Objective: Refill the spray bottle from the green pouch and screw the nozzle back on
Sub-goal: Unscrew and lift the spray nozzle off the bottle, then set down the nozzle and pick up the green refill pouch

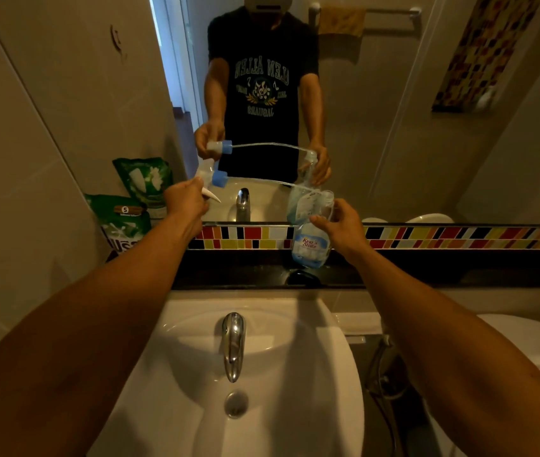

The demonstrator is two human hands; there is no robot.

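My right hand (339, 227) grips a clear spray bottle (309, 247) with a blue and white label, holding it tilted just above the dark counter ledge (426, 275). My left hand (185, 202) holds the spray nozzle (219, 178), white with a blue collar, off to the left of the bottle. The nozzle's thin clear dip tube (268, 182) stretches rightward, its far end at the bottle's open neck. A green pouch (123, 222) stands on the ledge against the left wall, left of my left hand.
A mirror (393, 127) fills the wall ahead and reflects my hands, the bottle and the pouch. Below it runs a coloured tile strip (459, 237). A white sink (295, 407) with a chrome tap (233, 344) lies below my arms. A toilet (532, 341) is at right.
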